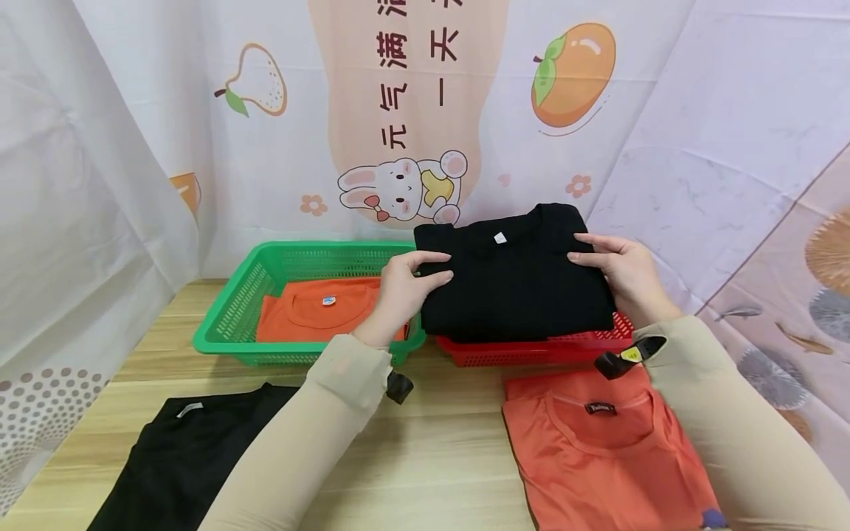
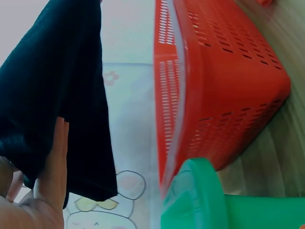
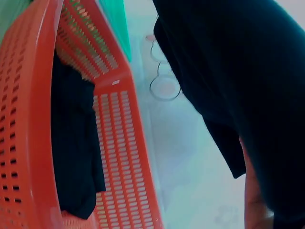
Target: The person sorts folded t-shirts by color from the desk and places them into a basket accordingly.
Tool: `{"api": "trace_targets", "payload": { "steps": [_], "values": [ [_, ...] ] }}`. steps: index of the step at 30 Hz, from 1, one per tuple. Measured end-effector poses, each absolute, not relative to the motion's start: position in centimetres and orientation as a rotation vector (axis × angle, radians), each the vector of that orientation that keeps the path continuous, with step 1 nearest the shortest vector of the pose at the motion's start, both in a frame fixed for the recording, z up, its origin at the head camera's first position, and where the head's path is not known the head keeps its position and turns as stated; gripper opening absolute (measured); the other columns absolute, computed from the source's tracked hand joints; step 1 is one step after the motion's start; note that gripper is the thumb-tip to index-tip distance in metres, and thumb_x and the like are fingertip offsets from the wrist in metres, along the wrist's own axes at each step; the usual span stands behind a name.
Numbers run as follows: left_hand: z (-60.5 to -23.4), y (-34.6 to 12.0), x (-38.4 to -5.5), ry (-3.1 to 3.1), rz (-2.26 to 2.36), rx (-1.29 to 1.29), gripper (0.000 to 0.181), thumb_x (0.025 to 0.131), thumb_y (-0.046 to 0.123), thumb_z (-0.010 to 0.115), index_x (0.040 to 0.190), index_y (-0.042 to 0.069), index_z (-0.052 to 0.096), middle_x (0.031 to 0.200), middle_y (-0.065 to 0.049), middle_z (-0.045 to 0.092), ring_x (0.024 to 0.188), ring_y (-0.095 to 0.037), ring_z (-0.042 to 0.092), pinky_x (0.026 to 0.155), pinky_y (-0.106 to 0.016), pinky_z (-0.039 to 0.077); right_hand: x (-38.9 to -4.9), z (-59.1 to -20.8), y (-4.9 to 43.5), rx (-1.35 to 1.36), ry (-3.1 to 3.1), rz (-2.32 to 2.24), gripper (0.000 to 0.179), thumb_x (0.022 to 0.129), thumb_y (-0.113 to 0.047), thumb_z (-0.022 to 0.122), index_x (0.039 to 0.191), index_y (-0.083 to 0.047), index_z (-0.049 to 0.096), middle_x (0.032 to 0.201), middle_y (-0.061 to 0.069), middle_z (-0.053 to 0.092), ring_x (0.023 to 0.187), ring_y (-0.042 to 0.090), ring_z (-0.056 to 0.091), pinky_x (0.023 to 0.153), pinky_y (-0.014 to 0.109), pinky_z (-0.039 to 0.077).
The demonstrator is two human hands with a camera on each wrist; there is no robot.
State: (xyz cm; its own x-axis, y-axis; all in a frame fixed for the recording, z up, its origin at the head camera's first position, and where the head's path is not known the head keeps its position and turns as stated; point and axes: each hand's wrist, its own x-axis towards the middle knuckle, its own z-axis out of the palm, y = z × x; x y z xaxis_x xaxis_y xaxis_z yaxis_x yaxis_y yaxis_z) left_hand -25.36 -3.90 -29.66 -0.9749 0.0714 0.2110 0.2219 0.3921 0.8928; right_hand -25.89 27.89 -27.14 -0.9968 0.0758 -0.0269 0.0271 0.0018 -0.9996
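Note:
A folded black T-shirt with a small white neck label is held up over the red basket. My left hand grips its left side, thumb and fingers on either face of the cloth. On the opposite side my right hand pinches the shirt's edge. In the left wrist view the shirt hangs above the basket's rim, between the fingers and thumb. Inside the red basket, the right wrist view shows another black garment lying under the raised shirt.
Left of the red basket stands a green basket holding a folded orange T-shirt. A black T-shirt lies at the table's front left, and a coral T-shirt at the front right. A printed curtain hangs behind the baskets.

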Motion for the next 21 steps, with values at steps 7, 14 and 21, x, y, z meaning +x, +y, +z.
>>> {"api": "trace_targets", "payload": {
  "steps": [7,14,21],
  "values": [
    [-30.5,-2.7,-26.6,-2.498,-1.577,-0.24,0.016,0.089,0.024,0.076,0.104,0.018,0.078,0.113,-0.005,0.068,0.094,-0.021,0.052,0.071,-0.03,0.044,-27.2,-28.3,28.5,-0.198,-2.228,2.169,0.036,0.083,-0.012,0.08,0.115,-0.029,0.075,0.151,0.005,0.044,0.089,0.0,0.064,0.069,0.019,0.057],
    [-31.9,-1.8,-27.3,-2.562,-1.509,-0.26,0.021,0.094,0.023,0.069,0.113,0.018,0.076,0.119,-0.005,0.071,0.092,-0.021,0.057,0.071,-0.026,0.043,-28.0,-30.0,29.2,-0.31,-2.206,2.197,0.037,0.082,-0.012,0.082,0.115,-0.025,0.075,0.122,-0.006,0.061,0.071,0.004,0.068,0.064,0.023,0.058],
    [-33.0,-1.3,-28.2,-2.651,-1.551,-0.353,0.033,0.095,0.015,0.067,0.128,0.017,0.069,0.136,-0.007,0.063,0.114,-0.025,0.058,0.089,-0.037,0.052,-28.4,-31.3,29.4,-0.348,-2.12,2.156,0.032,0.083,-0.009,0.08,0.112,-0.022,0.077,0.132,-0.002,0.058,0.073,-0.001,0.065,0.064,0.017,0.056]
  ]
}}
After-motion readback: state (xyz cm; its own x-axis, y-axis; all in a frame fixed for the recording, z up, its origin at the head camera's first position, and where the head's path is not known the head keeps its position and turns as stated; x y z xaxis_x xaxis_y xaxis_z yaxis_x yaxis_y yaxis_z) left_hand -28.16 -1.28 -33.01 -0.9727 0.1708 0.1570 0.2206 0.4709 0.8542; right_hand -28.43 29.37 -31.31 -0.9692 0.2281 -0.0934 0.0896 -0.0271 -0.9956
